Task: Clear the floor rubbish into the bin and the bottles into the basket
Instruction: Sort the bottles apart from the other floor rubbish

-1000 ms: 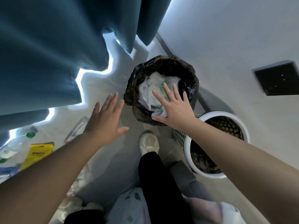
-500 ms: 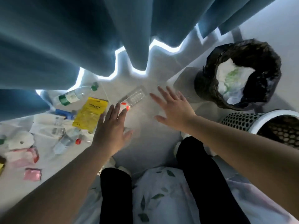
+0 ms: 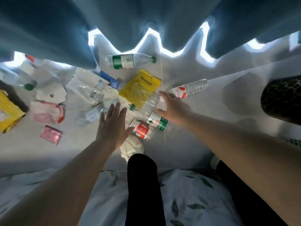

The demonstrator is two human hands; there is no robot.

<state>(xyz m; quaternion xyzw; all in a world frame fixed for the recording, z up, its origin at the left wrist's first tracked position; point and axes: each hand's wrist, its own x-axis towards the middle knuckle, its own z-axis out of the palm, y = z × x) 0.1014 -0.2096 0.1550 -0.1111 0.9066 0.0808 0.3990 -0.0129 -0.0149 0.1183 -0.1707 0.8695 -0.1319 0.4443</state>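
1. Reaching out over leaf-print bedding [image 3: 187,193] and a black trouser leg [image 3: 143,185], both bare forearms were stretched toward the floor.
2. Crumpled white paper [image 3: 132,147] lay just beyond the knee.
3. Left hand [image 3: 114,126] hovered flat with its fingers straight and spread, holding nothing. Its thumb was just beside a red-label bottle [image 3: 140,129].
4. Right hand [image 3: 172,106] was arched over a clear green-label bottle [image 3: 156,121] lying on the floor, fingers spread and slightly bent. No grip was seen, and contact could not be told.
5. Yellow pouch [image 3: 140,88] lay just beyond, and a red-and-white-label bottle [image 3: 189,89] lay near the right fingertips.
6. Green-capped bottle [image 3: 130,61] lay on its side farther out, by the curtain [image 3: 146,22] hem.
7. Black-lined bin [image 3: 281,98] showed at the right edge, well apart from the litter.
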